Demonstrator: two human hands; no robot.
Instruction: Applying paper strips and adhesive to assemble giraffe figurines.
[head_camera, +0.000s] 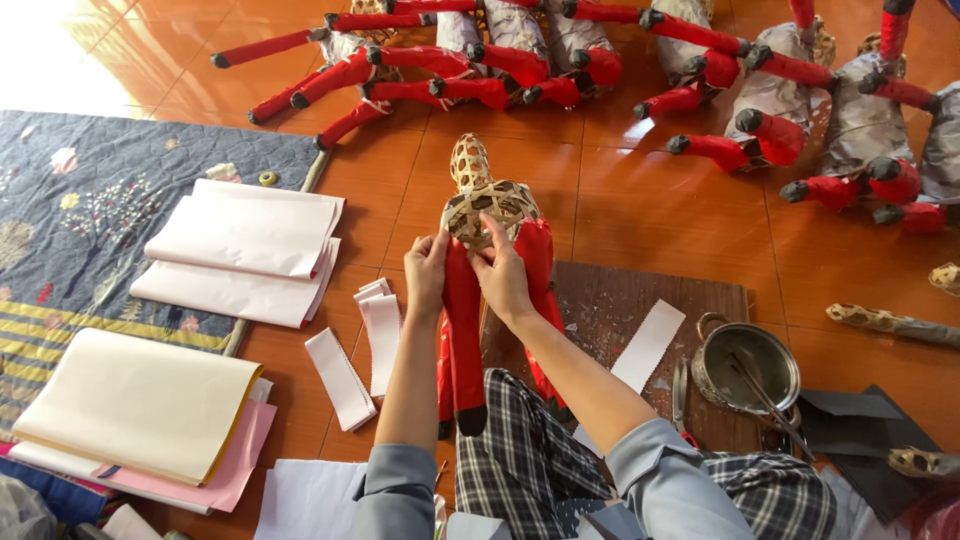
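Woven bamboo figure (483, 205), both hands' (427, 272) grip seemingly clamped; paper strips (362, 345) beside.

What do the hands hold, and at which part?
Both hands hold a woven animal frame at the top of its red legs.

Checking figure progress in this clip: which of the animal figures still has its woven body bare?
The woven figure held between the left hand and right hand. Its bamboo lattice body is uncovered, only the legs red; the finished figures at the top have grey paper-wrapped bodies.
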